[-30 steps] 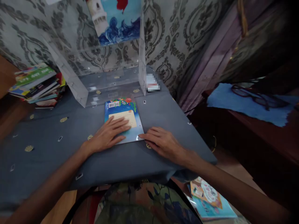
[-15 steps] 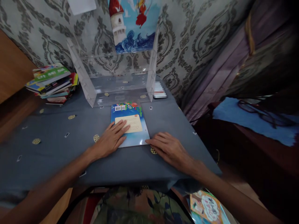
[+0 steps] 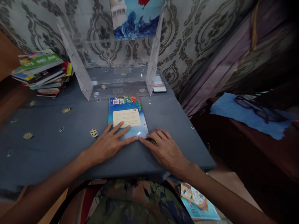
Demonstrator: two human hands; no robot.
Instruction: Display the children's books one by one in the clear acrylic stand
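Observation:
A blue book [image 3: 127, 117] lies flat on the grey-blue tablecloth, its back cover with barcode and cream text panel facing up. My left hand [image 3: 109, 142] rests on its lower left part with fingers spread, the thumb reaching along the bottom edge. At the lower right corner is my right hand [image 3: 164, 146], its fingers touching the book's side and its thumb stretched to the bottom edge, where it meets the left thumb. Neither hand grips the book. Just beyond the book stands a clear acrylic rack [image 3: 116, 88].
A picture book [image 3: 137, 25] with waves stands high in the rack. Several stacked books [image 3: 44, 73] are at the back left. A phone-like object [image 3: 160, 85], partly blurred, lies right of the rack. Glasses rest on a blue cloth [image 3: 233, 113]; more books [image 3: 198, 202] lie low at right.
My left hand has slid down the cover, its fingers spreading and thumb reaching along the bottom edge. My right thumb has stretched inward to meet it. The view has tilted slightly downward.

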